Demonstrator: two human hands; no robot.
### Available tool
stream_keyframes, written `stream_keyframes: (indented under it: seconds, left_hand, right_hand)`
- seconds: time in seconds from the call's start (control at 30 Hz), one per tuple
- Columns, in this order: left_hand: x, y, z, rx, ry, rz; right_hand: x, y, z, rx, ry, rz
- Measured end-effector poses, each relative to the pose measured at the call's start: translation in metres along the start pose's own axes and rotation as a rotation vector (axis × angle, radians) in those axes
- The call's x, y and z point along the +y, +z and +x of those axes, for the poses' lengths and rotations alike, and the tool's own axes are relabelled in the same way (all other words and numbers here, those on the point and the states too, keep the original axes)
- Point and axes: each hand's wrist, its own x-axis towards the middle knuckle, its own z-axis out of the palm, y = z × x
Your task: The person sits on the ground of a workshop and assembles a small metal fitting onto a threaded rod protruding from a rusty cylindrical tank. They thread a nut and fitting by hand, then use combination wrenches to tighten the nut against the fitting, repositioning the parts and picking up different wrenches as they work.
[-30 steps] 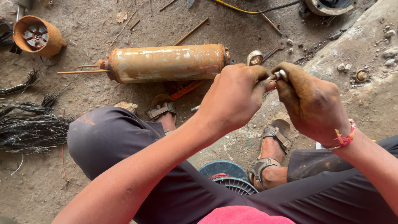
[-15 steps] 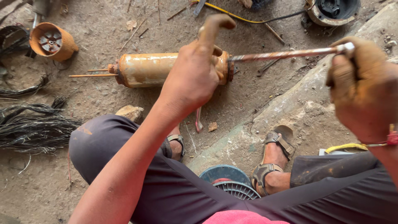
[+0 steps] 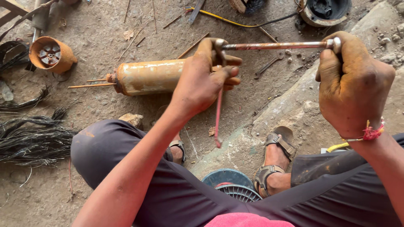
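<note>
Rust-coated, the long rod spans horizontally above the rusty cylinder on the dirt floor. The right hand is clenched around its right end; the left hand pinches its left end (also holding a thin reddish rod, hanging downward).

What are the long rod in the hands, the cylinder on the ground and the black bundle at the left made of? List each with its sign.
Long rod: seemingly steel, reddish rust along its length, brighter metal at the ends.
Cylinder: metal housing, orange-brown rust over a dull grey sheen.
Black bundle: thin strands, probably wire; dark and frayed, the material is unclear.
</note>
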Motion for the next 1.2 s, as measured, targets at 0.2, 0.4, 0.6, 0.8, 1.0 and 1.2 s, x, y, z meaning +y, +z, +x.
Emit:
stream_keyframes:
  seconds: [0.2, 0.4, 0.6, 0.8, 1.0, 1.2]
  left_hand:
    - [-0.015, 0.023, 0.008, 0.019, -0.092, -0.503]
    - [-0.009, 0.061, -0.002, 0.208, 0.03, 0.028]
    - [0.0, 0.083, -0.01, 0.187, 0.295, 0.449]
    - [-0.007, 0.076, -0.007, 0.063, 0.4, 0.639]
    - [-0.014, 0.075, -0.005, 0.021, 0.387, 0.7]
    - [-0.016, 0.068, 0.0, 0.044, 0.403, 0.666]
  right_hand:
    - [0.004, 0.026, 0.0, 0.077, -0.048, 0.002]
    - [0.001, 0.063, -0.007, 0.052, 0.119, 0.023]
    - [-0.025, 0.081, -0.004, 0.087, 0.056, 0.167]
    - [-0.025, 0.072, 0.003, -0.016, 0.194, 0.274]
    - [-0.02, 0.07, -0.002, -0.102, 0.136, 0.369]
    - [-0.005, 0.068, -0.003, -0.351, 0.273, 0.652]
